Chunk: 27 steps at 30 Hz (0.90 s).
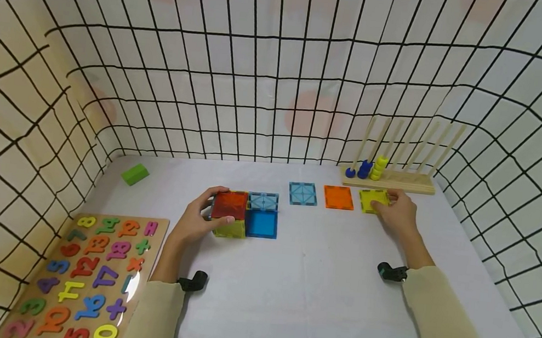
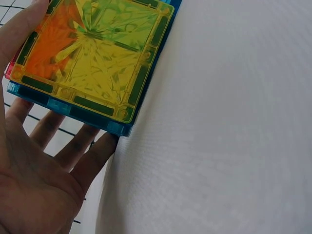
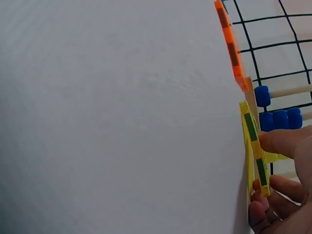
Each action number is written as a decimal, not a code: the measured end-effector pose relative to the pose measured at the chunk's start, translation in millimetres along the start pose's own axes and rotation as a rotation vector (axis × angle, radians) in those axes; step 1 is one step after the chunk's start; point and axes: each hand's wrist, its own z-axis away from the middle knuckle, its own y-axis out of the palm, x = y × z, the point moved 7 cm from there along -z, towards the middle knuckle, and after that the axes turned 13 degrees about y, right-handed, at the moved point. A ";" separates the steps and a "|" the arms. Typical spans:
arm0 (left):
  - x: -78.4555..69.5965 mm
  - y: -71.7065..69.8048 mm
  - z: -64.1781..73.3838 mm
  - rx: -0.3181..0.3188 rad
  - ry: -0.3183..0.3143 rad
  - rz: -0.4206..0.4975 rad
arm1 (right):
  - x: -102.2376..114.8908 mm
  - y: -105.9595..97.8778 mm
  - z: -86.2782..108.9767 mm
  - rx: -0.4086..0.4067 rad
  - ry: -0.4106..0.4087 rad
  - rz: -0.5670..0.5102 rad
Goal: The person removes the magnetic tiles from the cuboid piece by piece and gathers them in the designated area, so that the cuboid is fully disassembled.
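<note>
Toward the left of the table, my left hand (image 1: pixel 193 222) grips a box of see-through magnetic tiles, thumb at the front and fingers behind its left side. Its top is a red tile (image 1: pixel 229 203) and its front a yellow tile (image 2: pixel 105 73). Joined to its right are a flat blue tile (image 1: pixel 262 225) and a light blue tile (image 1: pixel 263 202) at the back. Farther right, my right hand (image 1: pixel 402 217) pinches a loose yellow tile (image 1: pixel 370 199) by its right part. In the right wrist view, fingertips reach under that tile's near end.
Flat in the back row lie a light blue tile (image 1: pixel 303 194) and an orange tile (image 1: pixel 339 197). Behind them at right stands a wooden peg rack (image 1: pixel 410 182) with beads. A green block (image 1: pixel 135 174) and a number board (image 1: pixel 113 224) are at left. Black grid netting (image 1: pixel 277 76) surrounds the table.
</note>
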 end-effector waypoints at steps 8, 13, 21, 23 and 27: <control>-0.2 2.1 -0.8 0.010 0.000 0.007 | 4.3 0.1 7.5 -0.068 -0.057 0.071; -0.1 1.8 -2.0 0.005 0.003 0.006 | 3.6 -0.3 8.7 -0.072 -0.061 0.075; 0.3 1.9 -1.8 0.008 0.006 0.006 | 4.0 -5.3 14.4 -0.075 -0.055 0.022; 0.1 1.2 -1.6 0.006 0.005 0.005 | 7.1 -6.2 18.6 -0.079 -0.064 0.003; -0.8 0.2 -1.1 0.006 0.008 0.004 | 17.7 -7.9 30.1 -0.090 -0.109 -0.046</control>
